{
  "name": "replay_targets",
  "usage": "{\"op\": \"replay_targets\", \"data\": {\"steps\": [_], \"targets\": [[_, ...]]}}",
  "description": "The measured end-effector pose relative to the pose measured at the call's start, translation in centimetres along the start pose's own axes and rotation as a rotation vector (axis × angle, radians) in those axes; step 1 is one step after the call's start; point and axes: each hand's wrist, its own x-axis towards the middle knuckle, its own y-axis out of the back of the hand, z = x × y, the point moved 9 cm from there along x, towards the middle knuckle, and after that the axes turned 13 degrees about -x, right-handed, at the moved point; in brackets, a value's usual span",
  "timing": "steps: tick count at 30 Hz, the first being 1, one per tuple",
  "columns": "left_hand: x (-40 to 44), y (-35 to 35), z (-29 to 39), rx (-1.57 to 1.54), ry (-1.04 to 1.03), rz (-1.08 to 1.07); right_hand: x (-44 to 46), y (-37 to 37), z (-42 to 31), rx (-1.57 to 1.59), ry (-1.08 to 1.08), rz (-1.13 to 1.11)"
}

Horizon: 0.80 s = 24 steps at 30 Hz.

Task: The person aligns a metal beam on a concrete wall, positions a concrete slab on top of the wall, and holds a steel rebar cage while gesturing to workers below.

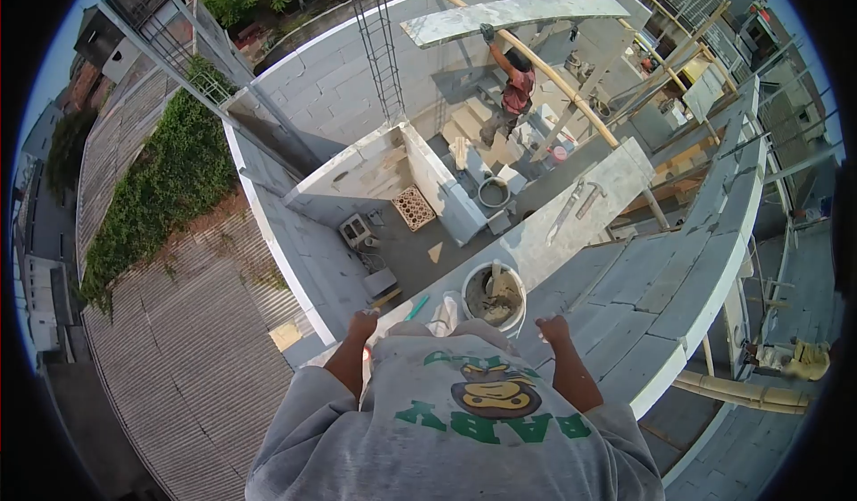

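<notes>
My left hand (362, 325) is closed at the left of my lap. Just beyond its fingers is a yellowish stick-like piece (386, 298); whether the hand grips it I cannot make out. A green tool or handle (417, 308) lies close by, in front of my knees. My right hand (554, 329) is curled closed to the right of a white bucket (468, 309), apart from it; anything inside its fingers is hidden. Grey mortar (500, 309) and part of a tool are in the bucket. Beyond the bucket, a hammer (589, 200) and a long flat tool (564, 213) lie on a board (625, 175).
I am high up beside block walls (661, 309). Below is a floor with a perforated crate (413, 208) and a round tub (494, 192). A co-worker (518, 90) reaches up to a long panel (518, 19). A bamboo pole (544, 54) crosses there. Corrugated roofing (196, 322) lies left.
</notes>
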Motion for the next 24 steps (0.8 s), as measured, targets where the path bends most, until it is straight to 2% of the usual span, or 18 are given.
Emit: {"op": "replay_targets", "data": {"steps": [2,3,5,7,10,12,14,18,21,24], "targets": [[0.7,-2.8,-2.5,-0.182,0.025,-0.044,3.9,2.0,-2.8,-0.022,0.053,0.038],[-0.7,-3.5,-1.8,-0.226,0.013,-0.033,5.6,2.7,-3.9,-0.020,0.089,0.065],[-4.7,-4.0,1.9,-0.307,-0.012,-0.028,7.2,4.1,-6.9,-0.093,0.101,-0.030],[-5.5,-5.4,2.1,-0.487,0.024,-0.013,6.7,6.2,-11.2,-0.152,0.228,0.041],[-6.8,-6.2,2.7,-0.764,0.039,0.002,7.0,6.4,-14.4,-0.210,0.278,-0.015],[-7.1,-6.2,1.4,-0.804,0.043,-0.003,6.6,5.9,-16.2,-0.248,0.313,-0.038],[-8.3,-4.8,0.8,-0.679,0.097,0.036,4.8,6.0,-17.5,-0.290,0.290,-0.046],[-8.7,-3.7,-2.4,-0.726,0.100,0.063,2.8,4.3,-16.4,-0.266,0.255,-0.120],[-9.4,-3.3,-5.3,-0.618,0.206,0.116,0.4,3.8,-15.3,-0.273,0.259,-0.151],[-10.7,-2.5,-3.5,-0.723,0.201,0.126,0.6,2.5,-11.1,-0.333,0.169,-0.149]]}}
